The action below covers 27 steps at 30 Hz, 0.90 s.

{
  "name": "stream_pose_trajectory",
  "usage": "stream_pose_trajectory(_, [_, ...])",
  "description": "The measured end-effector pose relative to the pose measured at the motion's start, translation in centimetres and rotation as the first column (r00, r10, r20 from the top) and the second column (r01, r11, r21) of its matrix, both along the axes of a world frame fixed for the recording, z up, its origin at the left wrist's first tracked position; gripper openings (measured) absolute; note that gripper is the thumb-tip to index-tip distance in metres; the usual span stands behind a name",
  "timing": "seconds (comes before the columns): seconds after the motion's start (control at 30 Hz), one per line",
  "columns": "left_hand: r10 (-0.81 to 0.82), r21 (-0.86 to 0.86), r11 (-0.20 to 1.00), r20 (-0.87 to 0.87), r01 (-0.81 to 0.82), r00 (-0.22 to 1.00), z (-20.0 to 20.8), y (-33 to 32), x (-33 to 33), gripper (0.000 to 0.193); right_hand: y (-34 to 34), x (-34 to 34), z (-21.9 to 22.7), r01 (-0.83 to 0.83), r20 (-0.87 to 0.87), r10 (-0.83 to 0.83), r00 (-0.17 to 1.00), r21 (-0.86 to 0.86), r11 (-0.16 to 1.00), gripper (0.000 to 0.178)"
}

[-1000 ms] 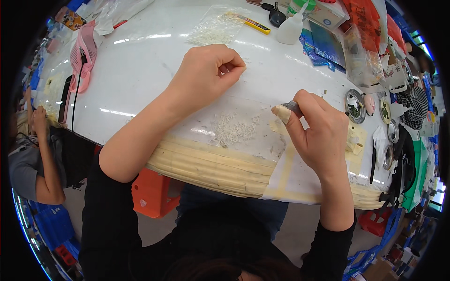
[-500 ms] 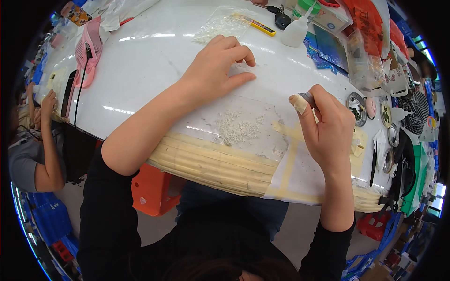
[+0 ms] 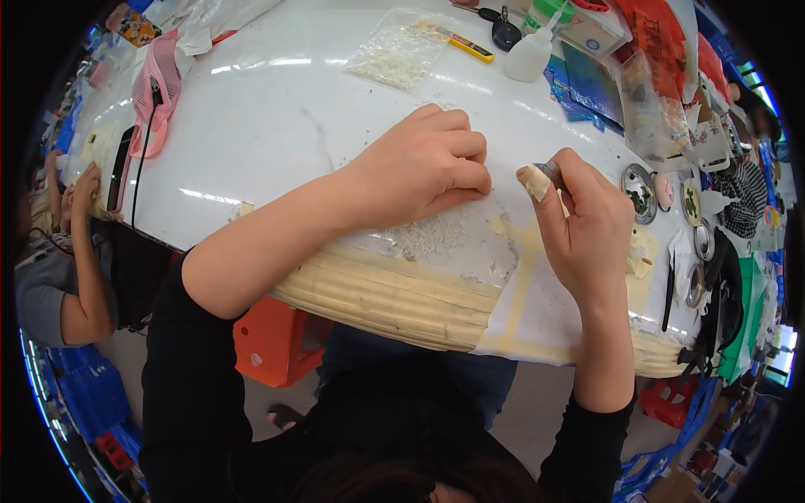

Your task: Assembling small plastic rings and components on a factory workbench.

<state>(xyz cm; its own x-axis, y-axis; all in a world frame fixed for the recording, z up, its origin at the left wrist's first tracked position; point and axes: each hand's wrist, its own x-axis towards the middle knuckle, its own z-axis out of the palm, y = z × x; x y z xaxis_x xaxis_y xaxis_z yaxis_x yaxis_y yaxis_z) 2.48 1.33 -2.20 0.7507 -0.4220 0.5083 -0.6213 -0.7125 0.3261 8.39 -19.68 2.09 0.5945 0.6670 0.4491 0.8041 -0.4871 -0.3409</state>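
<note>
Grey tool [image 3: 550, 170] in pinching right grip [image 3: 589, 204], exposed end leftward, long axis roughly crosswise, left grip's [image 3: 421, 168] hold unclear

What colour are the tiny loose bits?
The tiny loose bits are white, clearest in the head view.

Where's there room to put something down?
The biggest bare patch of the white table is between the pink mesh item and the clear bag. A smaller one: between the left hand and the white bottle. Crowded: upper right, with blue sheets and a red bag.
</note>
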Motion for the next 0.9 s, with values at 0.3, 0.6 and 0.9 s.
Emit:
stream_pose_trajectory(0.3, [-0.121,-0.598,0.769,-0.484,-0.227,0.866,1.0,0.0,-0.5,0.005,-0.1,0.1,0.1,-0.032,-0.121,0.039,0.992,0.062,0.998,0.017])
stream_pose_trajectory(0.6, [-0.532,-0.812,0.277,-0.574,-0.513,0.622,2.8,-0.9,-2.0,0.012,0.4,-1.3,0.1,-0.124,-0.361,0.223,0.905,0.279,0.952,0.028])
stream_pose_trajectory(0.9, [-0.524,-0.850,0.297,-0.526,-0.435,0.670,2.2,-1.1,-2.2,0.013,0.3,-1.3,0.0,-0.096,-0.480,0.258,0.838,0.336,0.937,0.020])
